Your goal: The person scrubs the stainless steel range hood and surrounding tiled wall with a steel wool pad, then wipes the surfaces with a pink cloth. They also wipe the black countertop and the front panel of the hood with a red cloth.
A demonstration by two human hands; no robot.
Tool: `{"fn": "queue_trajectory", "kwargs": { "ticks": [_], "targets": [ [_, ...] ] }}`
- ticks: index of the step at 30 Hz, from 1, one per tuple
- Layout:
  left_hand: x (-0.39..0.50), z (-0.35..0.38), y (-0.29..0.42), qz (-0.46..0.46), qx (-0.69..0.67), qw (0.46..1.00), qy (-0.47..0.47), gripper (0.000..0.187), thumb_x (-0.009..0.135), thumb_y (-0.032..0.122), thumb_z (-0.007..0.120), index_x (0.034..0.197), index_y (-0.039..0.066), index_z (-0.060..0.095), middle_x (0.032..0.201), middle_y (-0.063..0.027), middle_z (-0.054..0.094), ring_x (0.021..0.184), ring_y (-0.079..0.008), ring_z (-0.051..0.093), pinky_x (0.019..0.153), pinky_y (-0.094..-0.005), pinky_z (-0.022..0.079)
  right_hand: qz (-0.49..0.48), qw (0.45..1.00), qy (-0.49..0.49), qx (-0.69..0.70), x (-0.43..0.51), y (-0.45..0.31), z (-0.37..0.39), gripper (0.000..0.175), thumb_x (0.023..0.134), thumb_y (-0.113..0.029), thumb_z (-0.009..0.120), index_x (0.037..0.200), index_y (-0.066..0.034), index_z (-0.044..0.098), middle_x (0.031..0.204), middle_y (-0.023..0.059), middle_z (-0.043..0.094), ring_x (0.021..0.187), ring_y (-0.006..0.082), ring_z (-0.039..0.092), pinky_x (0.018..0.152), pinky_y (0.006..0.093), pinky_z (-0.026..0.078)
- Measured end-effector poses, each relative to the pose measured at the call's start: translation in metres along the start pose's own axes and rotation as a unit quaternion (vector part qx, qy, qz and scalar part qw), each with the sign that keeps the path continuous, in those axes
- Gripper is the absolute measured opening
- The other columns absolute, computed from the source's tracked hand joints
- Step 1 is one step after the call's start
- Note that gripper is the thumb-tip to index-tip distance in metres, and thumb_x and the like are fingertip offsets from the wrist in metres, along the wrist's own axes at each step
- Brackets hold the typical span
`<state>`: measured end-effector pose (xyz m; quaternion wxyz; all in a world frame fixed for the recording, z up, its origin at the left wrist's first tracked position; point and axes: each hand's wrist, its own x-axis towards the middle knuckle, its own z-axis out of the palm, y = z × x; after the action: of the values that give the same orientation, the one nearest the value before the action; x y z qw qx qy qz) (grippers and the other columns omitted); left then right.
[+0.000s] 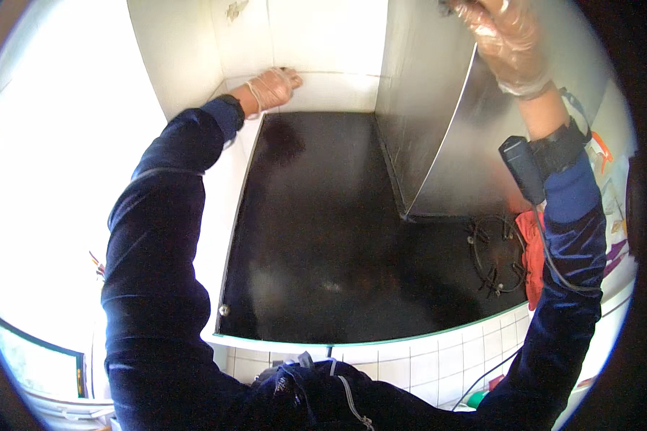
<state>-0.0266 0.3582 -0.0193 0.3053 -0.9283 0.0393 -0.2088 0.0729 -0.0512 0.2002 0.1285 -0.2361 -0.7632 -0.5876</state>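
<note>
My left hand [272, 90], in a clear plastic glove, is at the pale tiled wall [334, 92] behind a black glass-like counter surface [323, 215]. Its fingers are curled, and a small dark spot shows by the fingertips; what it is, I cannot tell. High at the upper right, my right hand [507, 46] wears the same kind of glove. It is in front of a grey metal panel [436, 108], and the top edge of the view cuts off its fingers. A dark, blurred thing [446, 7] shows beside those fingers; whether they grip it is unclear.
A wire pan support [474, 258] lies on the black surface at the right, by a red cloth [531, 258]. The metal panel's sharp edge stands over the surface. A black device [522, 168] with a cable is strapped to my right wrist. Bright glare fills the left.
</note>
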Motion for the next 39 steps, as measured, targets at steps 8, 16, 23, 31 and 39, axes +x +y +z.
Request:
{"fn": "queue_trajectory", "kwargs": {
  "ticks": [8, 16, 23, 31, 39],
  "targets": [
    [0.089, -0.103, -0.031, -0.095, 0.104, 0.987, 0.078, 0.021, 0.088, 0.02, 0.063, 0.105, 0.007, 0.068, 0.106, -0.0174, 0.069, 0.096, -0.0328, 0.07, 0.08, -0.0424, 0.059, 0.01, 0.999, 0.04, -0.005, -0.002, 0.006, 0.006, 0.057, 0.107, -0.051, 0.04, 0.132, -0.0034, 0.059, 0.123, 0.0178, 0.067, 0.112, 0.0384, 0.063, 0.095, 0.0496, 0.05],
    [0.169, -0.141, -0.126, -0.318, -0.06, 0.901, 0.288, 0.016, 0.096, 0.023, 0.059, 0.098, 0.009, 0.065, 0.096, -0.0142, 0.065, 0.082, -0.0284, 0.066, 0.073, -0.0409, 0.055, 0.031, 0.999, 0.011, -0.037, 0.004, 0.002, -0.003, 0.061, 0.106, -0.058, 0.036, 0.124, -0.0061, 0.064, 0.114, 0.0149, 0.069, 0.118, 0.037, 0.061, 0.097, 0.048, 0.051],
    [0.125, -0.043, -0.007, -0.04, -0.029, 0.965, 0.259, 0.015, 0.099, 0.023, 0.055, 0.094, 0.011, 0.061, 0.089, -0.0095, 0.063, 0.069, -0.0238, 0.063, 0.069, -0.0381, 0.056, 0.013, 0.999, -0.034, -0.009, -0.002, -0.001, -0.006, 0.062, 0.105, -0.061, 0.034, 0.137, -0.0128, 0.058, 0.116, 0.0118, 0.07, 0.121, 0.0366, 0.06, 0.097, 0.0462, 0.051],
    [0.082, -0.026, 0.008, 0.079, -0.035, 0.984, 0.158, 0.012, 0.092, 0.018, 0.066, 0.089, 0.007, 0.062, 0.1, -0.0129, 0.063, 0.085, -0.0268, 0.067, 0.076, -0.0406, 0.059, 0.107, 0.994, -0.036, -0.009, 0.001, -0.017, -0.017, 0.041, 0.107, -0.039, 0.049, 0.134, -0.011, 0.061, 0.128, 0.016, 0.065, 0.117, 0.036, 0.062, 0.098, 0.047, 0.049],
    [0.138, -0.166, -0.134, -0.532, -0.023, 0.828, 0.177, 0.033, 0.099, 0.03, 0.063, 0.128, 0.016, 0.068, 0.117, -0.0149, 0.073, 0.106, -0.0288, 0.071, 0.084, -0.0395, 0.058, 0.107, 0.993, -0.049, 0.018, 0.007, -0.02, -0.017, 0.037, 0.101, -0.028, 0.054, 0.13, -0.0062, 0.06, 0.132, 0.0185, 0.066, 0.128, 0.0374, 0.059, 0.105, 0.045, 0.046]
  ]
}}
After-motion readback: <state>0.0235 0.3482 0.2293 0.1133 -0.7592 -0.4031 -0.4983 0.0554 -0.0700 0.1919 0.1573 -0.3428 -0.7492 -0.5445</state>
